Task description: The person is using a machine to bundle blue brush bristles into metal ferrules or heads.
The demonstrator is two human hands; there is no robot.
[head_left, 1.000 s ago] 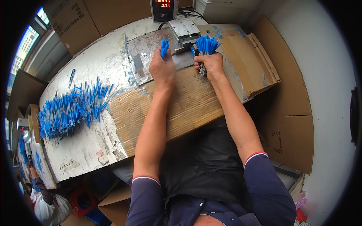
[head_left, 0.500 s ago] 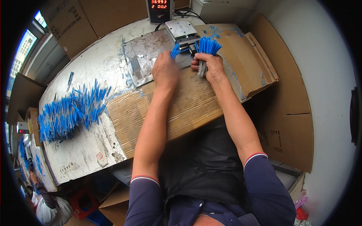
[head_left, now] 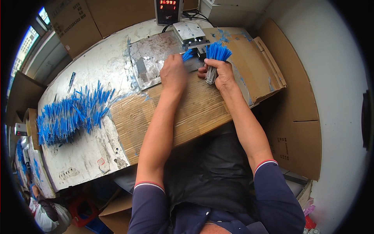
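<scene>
My left hand is closed around a few thin wires with blue tips, just in front of a small metal machine. Its fingers are partly hidden and somewhat blurred. To its right, my right hand grips a thick bundle of blue-tipped wires. Their blue ends fan upward, and bare looped wire ends hang below the fist. A dark block on the machine's front lies between the two hands. Under the machine is a worn metal plate.
A large pile of blue-tipped wires covers the left of the white table, near a pen. Behind the machine stands a counter with red digits. Flattened cardboard lines the near edge. A co-worker's arm shows far left.
The whole view has shifted slightly. The counter's lower row of digits has changed. The blue tips at my left hand sit a little further right; my right hand still grips its bundle.
</scene>
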